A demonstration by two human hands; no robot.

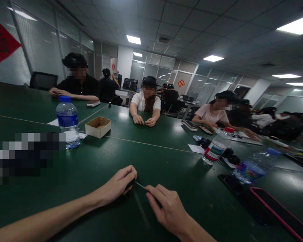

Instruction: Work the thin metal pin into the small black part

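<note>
My left hand (120, 185) rests on the dark green table (151, 161), its fingers curled round a small dark object (129, 185). A thin dark strand (140, 185) runs from it to my right hand (166, 206), which pinches the other end. Both hands are closed and lie close together near the table's front edge. What the small dark object is I cannot make out.
A water bottle (67, 121) and an open cardboard box (98, 127) stand at the left. Two more bottles (217, 146) (252, 166), dark phones (242, 195) and a pink-edged case (280, 211) lie at the right. Several people sit across the table.
</note>
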